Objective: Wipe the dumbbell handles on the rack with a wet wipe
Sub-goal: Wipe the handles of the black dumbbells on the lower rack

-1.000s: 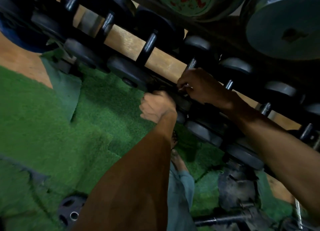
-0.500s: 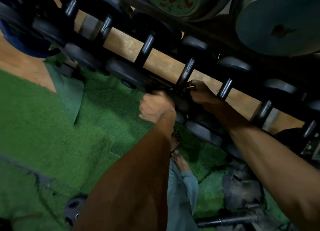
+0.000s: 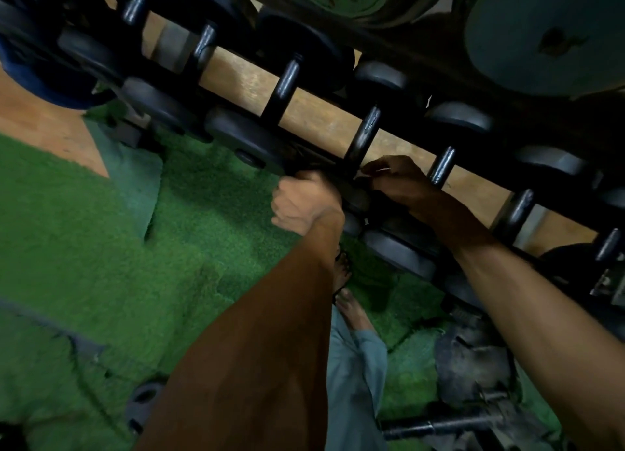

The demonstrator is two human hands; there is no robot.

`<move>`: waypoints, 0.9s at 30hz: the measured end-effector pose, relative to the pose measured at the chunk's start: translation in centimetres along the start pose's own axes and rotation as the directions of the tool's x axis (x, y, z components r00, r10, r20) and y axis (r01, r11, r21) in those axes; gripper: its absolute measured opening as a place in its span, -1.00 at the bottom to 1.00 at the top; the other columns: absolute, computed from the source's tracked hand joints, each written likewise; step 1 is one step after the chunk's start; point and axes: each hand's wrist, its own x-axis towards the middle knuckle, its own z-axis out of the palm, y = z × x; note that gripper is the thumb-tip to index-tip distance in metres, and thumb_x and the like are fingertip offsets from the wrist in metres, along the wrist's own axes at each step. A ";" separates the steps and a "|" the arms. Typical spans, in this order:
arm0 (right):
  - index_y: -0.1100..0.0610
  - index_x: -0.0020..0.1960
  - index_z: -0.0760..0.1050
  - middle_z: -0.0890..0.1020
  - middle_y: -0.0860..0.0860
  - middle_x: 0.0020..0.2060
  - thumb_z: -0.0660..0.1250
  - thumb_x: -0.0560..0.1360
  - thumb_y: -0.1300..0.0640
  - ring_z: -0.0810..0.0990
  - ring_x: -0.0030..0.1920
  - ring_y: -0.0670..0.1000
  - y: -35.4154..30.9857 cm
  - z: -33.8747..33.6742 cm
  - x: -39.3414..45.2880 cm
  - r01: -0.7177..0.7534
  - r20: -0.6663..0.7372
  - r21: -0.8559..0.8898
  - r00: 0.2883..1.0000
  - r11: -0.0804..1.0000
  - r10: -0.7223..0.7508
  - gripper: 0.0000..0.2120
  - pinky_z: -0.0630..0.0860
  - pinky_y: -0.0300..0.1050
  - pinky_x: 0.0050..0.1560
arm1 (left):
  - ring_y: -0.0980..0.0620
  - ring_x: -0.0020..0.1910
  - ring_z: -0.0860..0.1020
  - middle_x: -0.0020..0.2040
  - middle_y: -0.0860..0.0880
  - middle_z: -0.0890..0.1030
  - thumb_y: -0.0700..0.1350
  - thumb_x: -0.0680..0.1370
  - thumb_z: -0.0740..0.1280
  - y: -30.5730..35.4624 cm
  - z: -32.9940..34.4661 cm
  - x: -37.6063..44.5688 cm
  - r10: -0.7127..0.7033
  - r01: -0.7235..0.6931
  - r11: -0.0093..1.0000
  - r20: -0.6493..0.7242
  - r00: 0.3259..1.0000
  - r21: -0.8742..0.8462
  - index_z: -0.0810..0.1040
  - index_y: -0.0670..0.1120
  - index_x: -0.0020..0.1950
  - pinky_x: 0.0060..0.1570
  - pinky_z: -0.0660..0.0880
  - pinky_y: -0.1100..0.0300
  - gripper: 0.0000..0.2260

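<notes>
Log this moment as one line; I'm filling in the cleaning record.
left hand: fist at rack's front edge | right hand: at base of dumbbell handle, white scrap at fingertips | rack: dumbbells shelved

Green turf floor (image 3: 101, 247), dim light

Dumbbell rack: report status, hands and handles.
Left hand fisted at rack's front rail. Right hand at base of dumbbell handle; wipe barely visible. Nothing blocking.

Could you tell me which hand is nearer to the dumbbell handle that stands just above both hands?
The right. The right hand sits at the lower end of that dumbbell handle, seemingly touching it. The left hand is a fist lower and to the left, by the rack's front rail.
</notes>
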 end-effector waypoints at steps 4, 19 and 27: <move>0.20 0.05 0.65 0.70 0.18 0.02 0.55 0.46 0.27 0.67 0.08 0.15 0.3 -0.1 0.0 0.076 -0.034 0.039 0.997 0.996 -0.074 -0.82 0.61 0.09 0.17 | -0.28 0.14 0.61 0.08 -0.25 0.67 -0.04 0.55 0.23 0.2 -0.2 0.0 -0.002 0.002 1.000 0.001 1.000 -0.013 0.65 -0.24 0.07 0.20 0.45 -0.09 -0.67; 0.16 -0.29 0.66 0.70 0.09 -0.32 0.56 0.46 0.02 0.64 -0.34 -0.01 0.2 2.5 3.8 0.014 -0.380 0.522 0.899 0.853 0.218 -0.74 0.55 -0.15 -0.24 | -0.28 0.09 0.63 0.06 -0.27 0.68 -0.04 0.57 0.23 0.2 -0.1 -0.2 0.012 -0.012 1.000 -0.020 1.000 -0.007 0.67 -0.24 0.06 0.15 0.47 -0.05 -0.67; 0.19 -0.07 0.73 0.64 0.00 -0.17 0.58 0.45 0.02 0.58 -0.07 -0.06 0.3 1.8 1.4 -0.031 -0.292 -0.057 0.956 0.998 0.013 -0.77 0.54 -0.17 0.04 | -0.29 0.06 0.64 0.04 -0.28 0.69 -0.03 0.57 0.23 0.4 0.0 -0.3 0.006 -0.006 1.000 -0.037 0.999 -0.007 0.67 -0.24 0.04 0.14 0.52 -0.08 -0.67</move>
